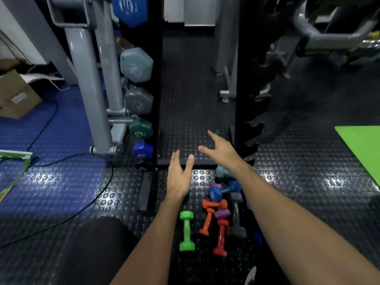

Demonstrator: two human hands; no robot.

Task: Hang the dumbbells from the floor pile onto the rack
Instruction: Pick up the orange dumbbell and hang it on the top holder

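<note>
A pile of small dumbbells lies on the black studded floor below my arms: a green one (187, 231), an orange one (209, 217), a red one (221, 237), a purple one (222, 213), a blue one (216, 193) and a grey one (237, 214). The black rack (157, 79) stands ahead, with several hex dumbbells hanging on its left post, from a big blue one (131, 9) down to a small blue one (143, 149). My left hand (178, 175) and my right hand (221, 150) are both stretched out empty, fingers spread, above the pile near the rack's base.
A grey machine frame (86, 79) stands left of the rack on a blue mat (51, 128), with a black cable (82, 206) and a cardboard box (16, 95). A green mat (362, 145) lies at right. My knee (96, 249) is at bottom left.
</note>
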